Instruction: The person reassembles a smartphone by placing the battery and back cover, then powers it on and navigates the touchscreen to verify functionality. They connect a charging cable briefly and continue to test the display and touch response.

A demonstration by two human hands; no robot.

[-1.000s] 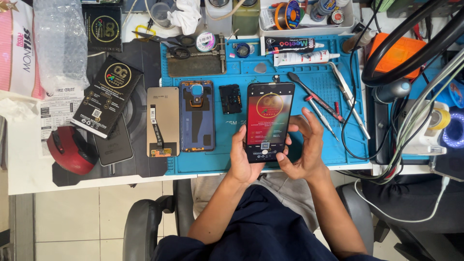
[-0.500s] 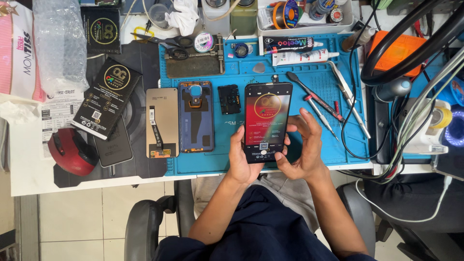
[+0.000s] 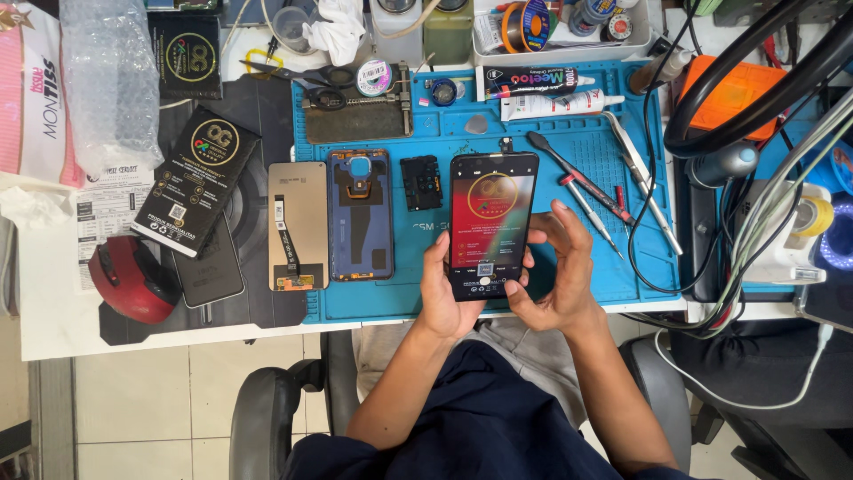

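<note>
Nearest, the left hand [image 3: 449,298] grips a lit phone [image 3: 491,224] along its left edge, tilting the screen up toward the face so it can be read. The right hand [image 3: 555,284] cups the phone's right edge with fingers loosely spread and the thumb at the bottom of the screen, seemingly placed for tapping. The phone hangs just above the near edge of a blue work mat [image 3: 613,267]. Left on the mat lie a blue back cover [image 3: 361,213] and a gold screen panel [image 3: 298,225], flat and apart, within reach. To the right rest screwdrivers [image 3: 582,191] and tweezers [image 3: 641,187]. Farther off sit two glue tubes [image 3: 542,93].
</note>
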